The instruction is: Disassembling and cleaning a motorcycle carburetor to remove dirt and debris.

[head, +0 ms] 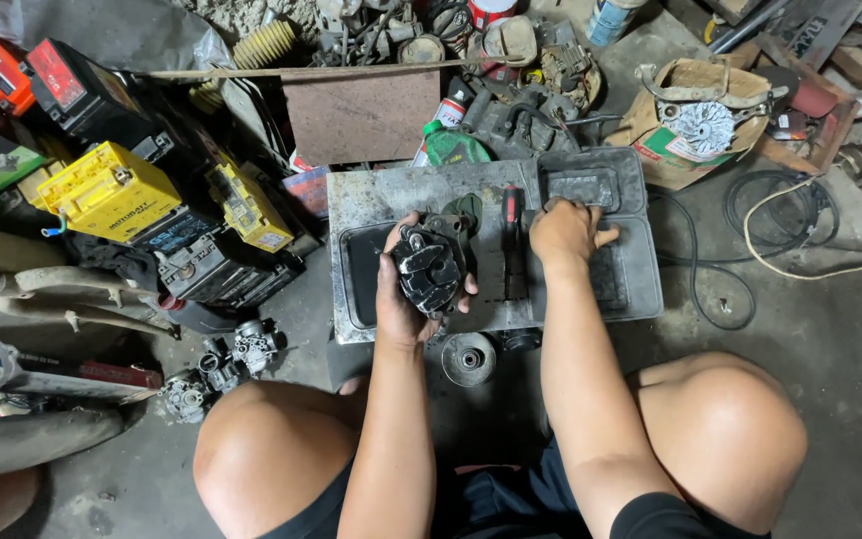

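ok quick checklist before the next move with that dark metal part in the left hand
1. Left hand grips the dark metal part firmly: ok, fingers wrap round it.
2. Part held clear above the grey tray: cannot tell, height unclear.
3. Right hand free: cannot tell, it rests in the tray, fingers curled under.
4. Red-handled tool within reach: ok, it lies between the hands.
5. Round pulley-like disc out of the way: ok, on the floor near the tray's front edge.
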